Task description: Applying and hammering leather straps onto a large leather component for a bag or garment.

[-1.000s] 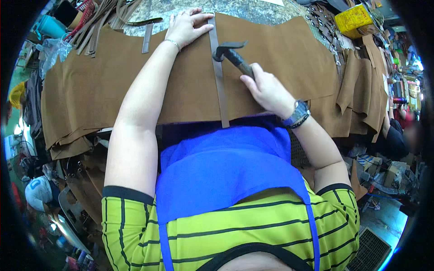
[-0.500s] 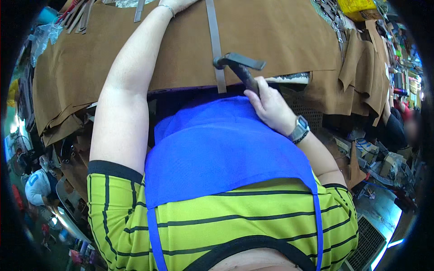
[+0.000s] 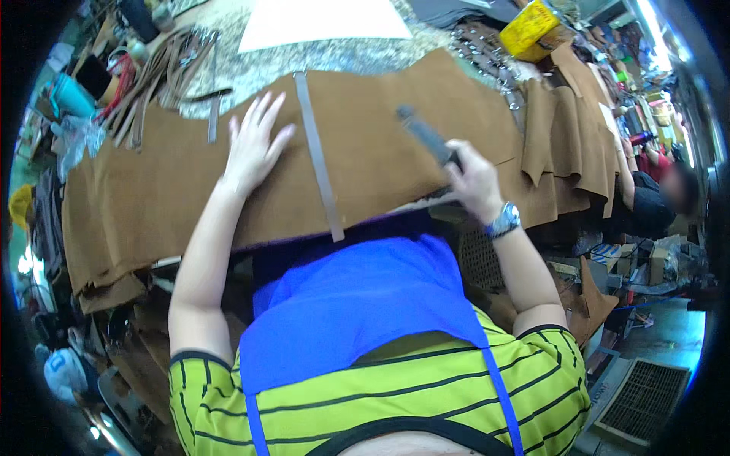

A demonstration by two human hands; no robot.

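Note:
A large sheet of brown leather [image 3: 365, 114] drapes over the table in front of me. My left hand [image 3: 257, 148] is on or just above it, fingers spread and nothing in them. Just right of that hand, a narrow grey strap [image 3: 319, 159] runs across the leather from its far edge to its near edge. In my right hand [image 3: 475, 182] is a hammer [image 3: 427, 138], its dark length pointing up and left over the leather; it is slightly blurred. My fingers wrap its lower end.
Brown straps [image 3: 163, 76] lie bunched at the far left, near a blue-green cup [image 3: 67, 97]. A white sheet [image 3: 323, 24] sits on the speckled tabletop [image 3: 228, 72]. A yellow container [image 3: 530, 30] and straps with metal fittings [image 3: 487, 57] are far right. Another person [image 3: 654, 194] works at the right.
The view takes in more of the table's far side. My left hand has come away from the leather's far part and spread its fingers. The hammer in my right hand has turned.

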